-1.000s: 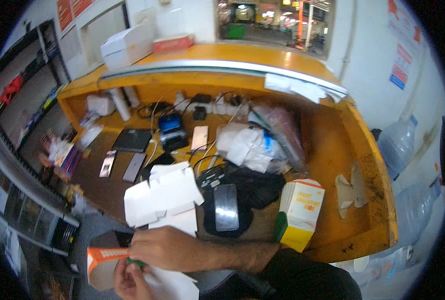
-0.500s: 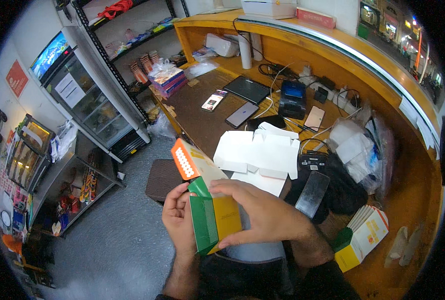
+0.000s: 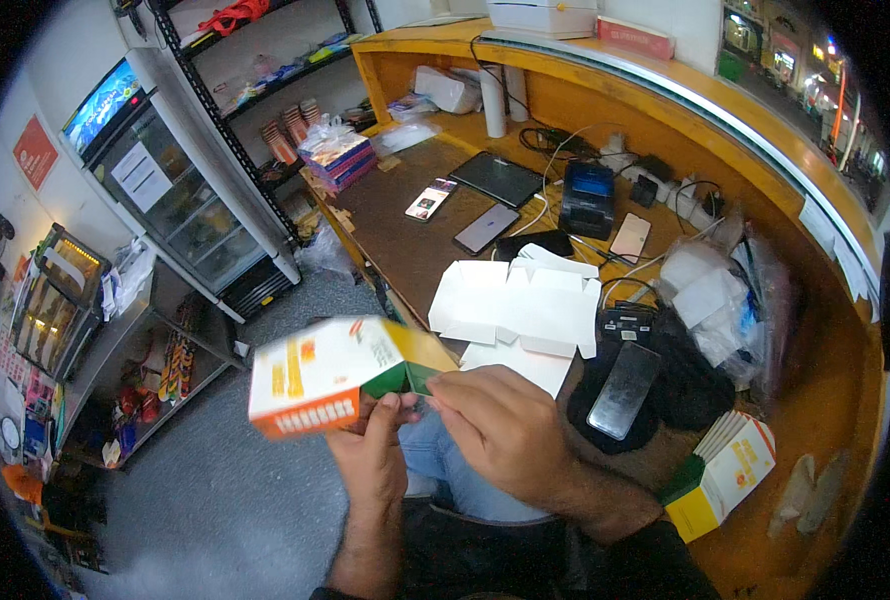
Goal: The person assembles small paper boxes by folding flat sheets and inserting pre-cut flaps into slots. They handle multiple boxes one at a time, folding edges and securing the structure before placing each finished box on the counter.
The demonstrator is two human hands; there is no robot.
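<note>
Left of the frame's centre, a white, yellow and orange paperboard carton [image 3: 310, 362] is held in the air, its orange panel facing the bottom edge. The left hand [image 3: 373, 455] has its grip closed on the carton's lower edge, thumb up, the other fingers partly hidden. The right hand [image 3: 510, 430] has its grip pinched, thumb against fingertips, on the carton's right end near the green flap [image 3: 385, 381]. At mid-frame, white cardboard sheets [image 3: 513, 305] lie on the table [image 3: 390, 225]; more cartons [image 3: 730, 470] lie stacked lower right.
</note>
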